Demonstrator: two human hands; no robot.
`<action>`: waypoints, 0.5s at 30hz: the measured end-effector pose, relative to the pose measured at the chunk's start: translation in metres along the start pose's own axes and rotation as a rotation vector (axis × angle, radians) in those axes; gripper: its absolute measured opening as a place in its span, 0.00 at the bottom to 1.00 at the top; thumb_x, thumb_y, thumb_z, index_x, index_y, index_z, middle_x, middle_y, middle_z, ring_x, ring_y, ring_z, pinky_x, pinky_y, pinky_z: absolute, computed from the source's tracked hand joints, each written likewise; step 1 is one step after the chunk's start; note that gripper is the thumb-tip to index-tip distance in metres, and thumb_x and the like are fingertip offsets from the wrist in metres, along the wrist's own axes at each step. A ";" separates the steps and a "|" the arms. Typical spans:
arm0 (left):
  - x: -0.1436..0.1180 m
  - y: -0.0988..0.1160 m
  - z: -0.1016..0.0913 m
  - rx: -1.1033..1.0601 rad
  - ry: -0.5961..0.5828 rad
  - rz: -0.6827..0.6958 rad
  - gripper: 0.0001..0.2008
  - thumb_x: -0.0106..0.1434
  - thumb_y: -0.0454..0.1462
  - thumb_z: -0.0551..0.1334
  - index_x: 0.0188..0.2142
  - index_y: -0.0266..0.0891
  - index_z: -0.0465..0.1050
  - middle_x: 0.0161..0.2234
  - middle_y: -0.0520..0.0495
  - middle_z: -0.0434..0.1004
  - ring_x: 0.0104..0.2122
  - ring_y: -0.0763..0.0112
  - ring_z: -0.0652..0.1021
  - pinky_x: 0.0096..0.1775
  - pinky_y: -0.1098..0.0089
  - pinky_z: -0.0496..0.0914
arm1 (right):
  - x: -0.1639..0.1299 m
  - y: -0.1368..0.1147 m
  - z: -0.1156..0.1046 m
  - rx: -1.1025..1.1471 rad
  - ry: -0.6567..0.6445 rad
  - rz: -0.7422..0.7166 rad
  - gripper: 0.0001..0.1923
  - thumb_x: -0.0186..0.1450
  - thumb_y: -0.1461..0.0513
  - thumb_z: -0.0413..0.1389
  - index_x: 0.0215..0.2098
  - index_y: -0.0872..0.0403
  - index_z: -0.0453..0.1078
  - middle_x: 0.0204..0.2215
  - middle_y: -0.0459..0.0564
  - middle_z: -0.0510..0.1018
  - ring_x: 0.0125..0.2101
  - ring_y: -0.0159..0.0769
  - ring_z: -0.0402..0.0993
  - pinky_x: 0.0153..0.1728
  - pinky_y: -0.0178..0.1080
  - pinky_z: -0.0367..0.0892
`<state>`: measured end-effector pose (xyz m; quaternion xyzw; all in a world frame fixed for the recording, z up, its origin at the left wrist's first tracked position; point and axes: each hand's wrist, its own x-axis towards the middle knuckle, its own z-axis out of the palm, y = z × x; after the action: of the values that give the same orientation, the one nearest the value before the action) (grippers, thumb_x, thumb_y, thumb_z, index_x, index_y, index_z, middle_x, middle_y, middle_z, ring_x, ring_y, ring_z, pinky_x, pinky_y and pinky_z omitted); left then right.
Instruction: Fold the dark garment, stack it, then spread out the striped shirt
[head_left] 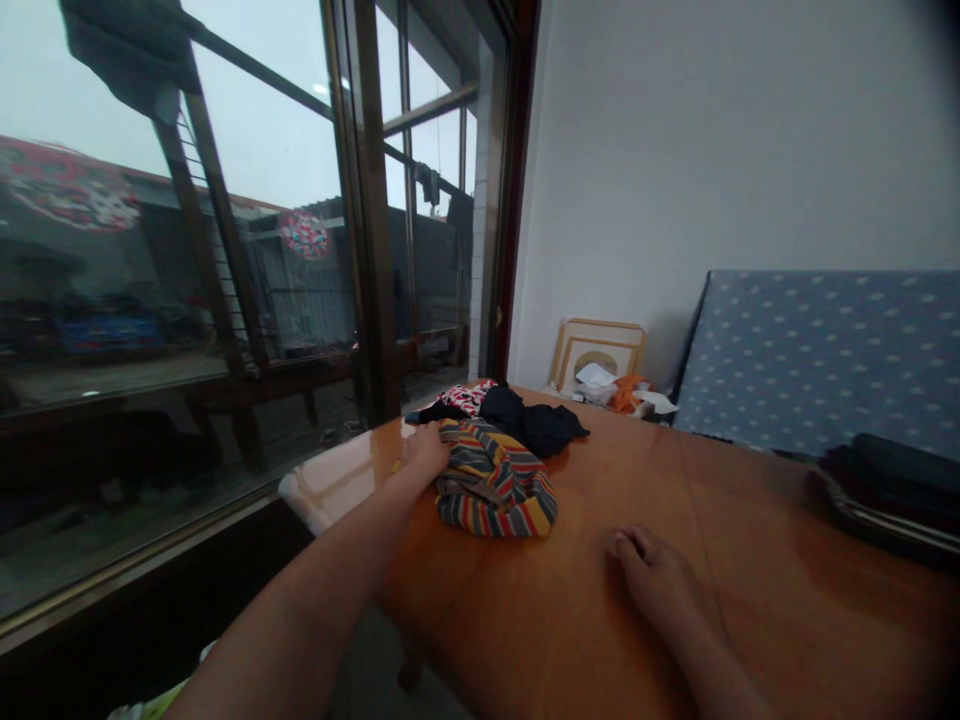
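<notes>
A crumpled striped garment (495,488), banded red, yellow, grey and blue, lies bunched on the wooden table (600,620) near its far left corner, close to the left edge.

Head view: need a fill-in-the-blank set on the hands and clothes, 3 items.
1. The left hand touches the ____ garment.
2. The right hand lies flat on the bare ____.
3. The dark garment lies ____ the striped one, farther from the person.

Missing: striped; table; behind
</notes>
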<state>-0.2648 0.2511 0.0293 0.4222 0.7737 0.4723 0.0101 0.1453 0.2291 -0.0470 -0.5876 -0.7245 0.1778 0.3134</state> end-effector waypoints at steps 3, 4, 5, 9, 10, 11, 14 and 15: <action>0.005 -0.006 -0.003 -0.074 0.011 -0.046 0.08 0.46 0.33 0.68 0.21 0.42 0.70 0.26 0.41 0.76 0.40 0.46 0.78 0.46 0.54 0.67 | -0.004 -0.005 -0.004 -0.005 -0.002 0.012 0.20 0.67 0.50 0.45 0.44 0.48 0.74 0.43 0.50 0.81 0.43 0.44 0.77 0.43 0.40 0.67; 0.007 -0.005 -0.005 -0.101 0.032 -0.051 0.07 0.48 0.33 0.67 0.20 0.42 0.69 0.25 0.42 0.76 0.38 0.49 0.78 0.44 0.57 0.68 | -0.005 -0.006 -0.005 -0.007 -0.002 0.017 0.20 0.67 0.50 0.45 0.44 0.48 0.74 0.43 0.50 0.81 0.43 0.44 0.77 0.43 0.41 0.67; 0.009 -0.002 -0.008 -0.133 0.060 -0.052 0.06 0.50 0.33 0.66 0.21 0.42 0.70 0.25 0.43 0.76 0.37 0.52 0.78 0.42 0.59 0.68 | -0.006 -0.007 -0.006 -0.008 -0.008 0.021 0.20 0.67 0.49 0.45 0.45 0.47 0.74 0.44 0.50 0.81 0.44 0.44 0.77 0.43 0.41 0.67; 0.019 0.023 -0.025 -0.239 0.207 -0.037 0.06 0.60 0.35 0.58 0.29 0.42 0.74 0.31 0.45 0.79 0.37 0.60 0.78 0.41 0.66 0.68 | -0.005 -0.005 -0.004 0.008 -0.010 0.021 0.20 0.66 0.49 0.46 0.43 0.47 0.75 0.44 0.50 0.81 0.44 0.45 0.77 0.42 0.42 0.67; 0.021 0.032 -0.030 -0.266 0.246 -0.031 0.07 0.62 0.35 0.57 0.32 0.42 0.74 0.33 0.46 0.79 0.38 0.62 0.77 0.41 0.66 0.68 | -0.004 -0.003 -0.003 0.013 -0.004 0.019 0.19 0.66 0.49 0.46 0.43 0.47 0.75 0.44 0.51 0.81 0.44 0.46 0.77 0.42 0.42 0.67; 0.021 0.041 -0.033 -0.304 0.280 -0.017 0.09 0.63 0.36 0.55 0.34 0.42 0.74 0.34 0.47 0.79 0.38 0.63 0.77 0.41 0.67 0.68 | -0.003 -0.002 -0.003 0.020 0.001 0.015 0.19 0.65 0.49 0.47 0.42 0.47 0.75 0.44 0.51 0.81 0.43 0.46 0.77 0.42 0.42 0.67; 0.015 0.074 -0.042 -0.564 0.361 0.119 0.08 0.65 0.36 0.55 0.37 0.41 0.73 0.34 0.49 0.77 0.36 0.68 0.77 0.40 0.71 0.68 | -0.003 -0.002 -0.002 0.038 0.008 0.011 0.20 0.65 0.50 0.47 0.43 0.48 0.76 0.44 0.52 0.82 0.44 0.46 0.77 0.43 0.42 0.68; 0.009 0.086 -0.044 -0.641 0.365 0.179 0.08 0.65 0.36 0.55 0.37 0.41 0.73 0.33 0.50 0.77 0.35 0.69 0.76 0.39 0.71 0.69 | -0.004 -0.003 -0.003 0.040 0.009 0.013 0.20 0.65 0.50 0.47 0.43 0.49 0.76 0.44 0.52 0.82 0.44 0.46 0.77 0.43 0.42 0.68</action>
<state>-0.2335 0.2419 0.1204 0.3722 0.5359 0.7569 -0.0378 0.1454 0.2241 -0.0438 -0.5867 -0.7154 0.1918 0.3274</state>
